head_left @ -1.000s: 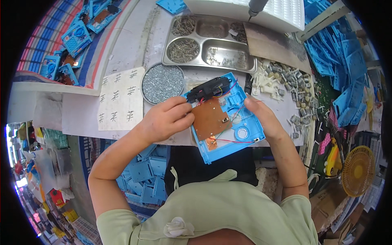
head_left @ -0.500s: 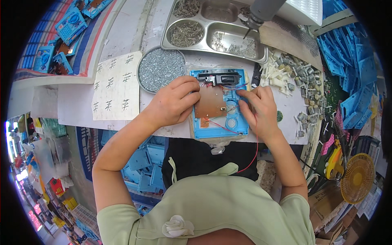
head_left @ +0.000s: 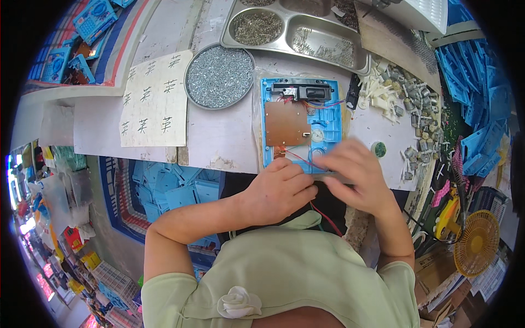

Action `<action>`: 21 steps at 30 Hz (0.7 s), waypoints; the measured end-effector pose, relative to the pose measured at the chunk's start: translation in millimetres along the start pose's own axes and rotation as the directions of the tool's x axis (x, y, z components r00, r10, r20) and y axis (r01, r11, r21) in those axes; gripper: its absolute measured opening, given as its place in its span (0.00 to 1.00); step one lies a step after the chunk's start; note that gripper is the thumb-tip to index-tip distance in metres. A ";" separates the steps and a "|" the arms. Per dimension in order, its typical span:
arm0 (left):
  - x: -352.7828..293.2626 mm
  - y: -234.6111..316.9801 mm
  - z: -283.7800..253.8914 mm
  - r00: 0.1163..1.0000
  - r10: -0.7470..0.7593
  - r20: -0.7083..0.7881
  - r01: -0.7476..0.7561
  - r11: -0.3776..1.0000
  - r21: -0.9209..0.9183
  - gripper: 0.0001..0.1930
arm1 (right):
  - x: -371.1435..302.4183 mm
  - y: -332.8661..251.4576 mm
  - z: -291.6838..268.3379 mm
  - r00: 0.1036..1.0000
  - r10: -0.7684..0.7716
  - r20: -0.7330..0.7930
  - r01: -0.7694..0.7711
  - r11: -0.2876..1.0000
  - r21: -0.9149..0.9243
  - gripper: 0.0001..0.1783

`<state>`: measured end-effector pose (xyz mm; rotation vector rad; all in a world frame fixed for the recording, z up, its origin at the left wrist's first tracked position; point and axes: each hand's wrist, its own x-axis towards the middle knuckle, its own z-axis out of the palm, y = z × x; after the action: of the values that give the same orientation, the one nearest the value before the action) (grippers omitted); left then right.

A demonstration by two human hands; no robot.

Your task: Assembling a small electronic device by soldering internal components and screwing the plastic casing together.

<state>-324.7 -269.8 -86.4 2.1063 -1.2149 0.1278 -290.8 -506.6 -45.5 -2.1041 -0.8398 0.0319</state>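
Blue casing half point(head_left: 333, 117): lying flat on the white worktable point(head_left: 219, 136), just beyond both hands, open side up. Carrying a brown circuit board point(head_left: 286, 124) in its left part, straight ahead of the left hand, with a small slide switch point(head_left: 306, 134) sitting near the board's right edge. Also carrying a black rectangular module point(head_left: 302, 92) across its far end.

Left hand point(head_left: 280, 191): curling inward, fingertips overlapping the casing's near edge in view; cannot tell whether pinching anything. Right hand point(head_left: 355, 177): blurring, fingers half bending over the near right corner; cannot tell whether grasping or released. Red wire point(head_left: 327, 218): hanging down between and below the hands.

Noting, beyond and left of the left hand, a round dish point(head_left: 188, 90) filling with small silvery screws point(head_left: 219, 75); farther left, a handwritten paper sheet point(head_left: 156, 109). Beyond both hands and past the casing, a steel compartment tray point(head_left: 286, 39), holding small metal parts. Right of the right hand, a green round piece point(head_left: 378, 148); beyond it, white plastic pieces point(head_left: 383, 97) and small metal motors point(head_left: 422, 116) heaping together.
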 end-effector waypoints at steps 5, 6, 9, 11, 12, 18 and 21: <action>-25.9 -6.9 -21.6 0.957 -0.183 -0.227 0.175 0.983 -0.058 0.10 | 8.4 -7.1 28.4 0.997 -0.072 0.039 0.081 0.948 -0.308 0.17; -34.5 -8.5 -23.3 0.924 -0.271 -0.270 0.254 0.962 -0.097 0.10 | 12.0 -12.7 35.4 0.997 -0.069 0.029 0.075 0.943 -0.325 0.17; -51.1 -0.9 -21.3 0.784 -0.524 -0.333 0.483 0.852 -0.203 0.06 | 15.1 -18.4 59.5 0.995 -0.104 0.006 0.101 0.946 -0.308 0.16; -61.7 6.2 -12.3 0.825 -0.520 -0.222 0.508 0.854 -0.112 0.06 | 14.7 -17.6 71.6 0.991 -0.131 -0.017 0.121 0.952 -0.280 0.15; -66.1 11.1 -7.9 0.834 -0.527 -0.163 0.523 0.850 -0.067 0.07 | 15.9 -19.4 73.5 0.993 -0.116 -0.011 0.109 0.956 -0.271 0.15; -67.1 17.9 -13.0 0.841 -0.519 0.151 0.537 0.833 -0.134 0.06 | 16.6 -21.9 80.7 0.999 -0.039 -0.008 0.036 0.962 -0.272 0.21; -63.9 -3.2 -46.3 0.833 -0.487 0.263 0.528 0.841 -0.115 0.11 | 19.2 -19.1 84.6 0.998 -0.058 -0.017 0.049 0.938 -0.342 0.18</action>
<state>-346.5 -194.3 -78.9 2.2427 -0.7027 -0.4617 -312.5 -428.0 -80.8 -2.3976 -0.9394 -0.1842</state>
